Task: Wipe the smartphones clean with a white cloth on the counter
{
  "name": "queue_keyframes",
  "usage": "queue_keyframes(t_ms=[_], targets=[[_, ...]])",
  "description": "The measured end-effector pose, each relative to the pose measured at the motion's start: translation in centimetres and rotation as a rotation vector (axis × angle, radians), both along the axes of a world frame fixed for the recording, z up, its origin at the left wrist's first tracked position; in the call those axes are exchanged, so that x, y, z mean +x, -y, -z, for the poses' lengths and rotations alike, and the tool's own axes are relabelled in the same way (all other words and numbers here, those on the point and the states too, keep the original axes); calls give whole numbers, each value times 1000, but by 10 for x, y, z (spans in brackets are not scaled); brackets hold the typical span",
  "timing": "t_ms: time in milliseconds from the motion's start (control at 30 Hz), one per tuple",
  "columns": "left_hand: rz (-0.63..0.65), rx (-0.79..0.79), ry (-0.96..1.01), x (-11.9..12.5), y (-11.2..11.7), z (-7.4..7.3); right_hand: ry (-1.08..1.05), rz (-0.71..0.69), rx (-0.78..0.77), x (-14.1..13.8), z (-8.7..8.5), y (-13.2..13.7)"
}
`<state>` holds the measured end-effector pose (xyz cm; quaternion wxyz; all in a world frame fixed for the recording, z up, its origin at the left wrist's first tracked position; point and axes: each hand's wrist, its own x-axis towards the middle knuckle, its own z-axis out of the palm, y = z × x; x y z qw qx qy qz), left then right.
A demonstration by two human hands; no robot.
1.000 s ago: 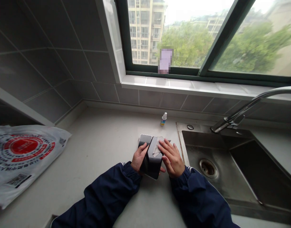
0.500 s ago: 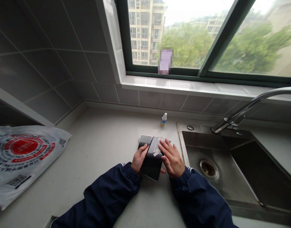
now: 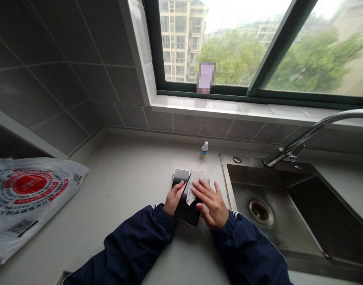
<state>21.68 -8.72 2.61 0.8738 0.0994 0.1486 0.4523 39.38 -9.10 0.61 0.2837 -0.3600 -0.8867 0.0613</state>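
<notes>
My left hand [image 3: 173, 199] is closed round the left edge of a black phone [image 3: 186, 215], thumb on the near side, holding it tilted above the counter. A pale grey cleaning cloth [image 3: 191, 194] with a zigzag edge lies across the upper part of its screen. On that cloth rest the flat, outstretched fingers of my right hand [image 3: 212, 204], its thumb apart near the phone's right edge. Partly hidden behind the held phone is a second, light-rimmed phone [image 3: 180, 173]. Farther back stands a small white-capped spray bottle [image 3: 204, 150] with a blue and yellow label.
To the right, a steel sink [image 3: 276, 241] is set into the pale counter [image 3: 131, 174], with a chrome faucet [image 3: 306, 134] over it. A white plastic bag [image 3: 36, 194] with red print lies at the left. Behind are a tiled wall and a window [image 3: 229, 51].
My right hand and the cloth have slid left and slightly down over the phone's screen, and more of the cloth lies spread out. My left hand holds the phone nearly still.
</notes>
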Motion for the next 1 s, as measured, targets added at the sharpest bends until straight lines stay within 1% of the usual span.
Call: queue_keyframes(t_ms=[167,267,367,433,567,833,1000], targets=[[14,-51,-7,2,3,-1,72,-125,2,-7,-10,10],[2,-77,-3,2,4,3,69,-194,16,-14,-12,15],[-23,-117,-18,2,4,8,74,-217,30,-17,-12,18],[-18,-115,-5,2,4,8,76,-196,41,-17,-11,17],[14,-46,31,5,6,6,101,-114,38,-13,-9,12],[-64,59,-18,8,6,11,60,32,-9,-4,0,3],[-14,94,13,8,9,3,36,128,-32,0,3,-3]])
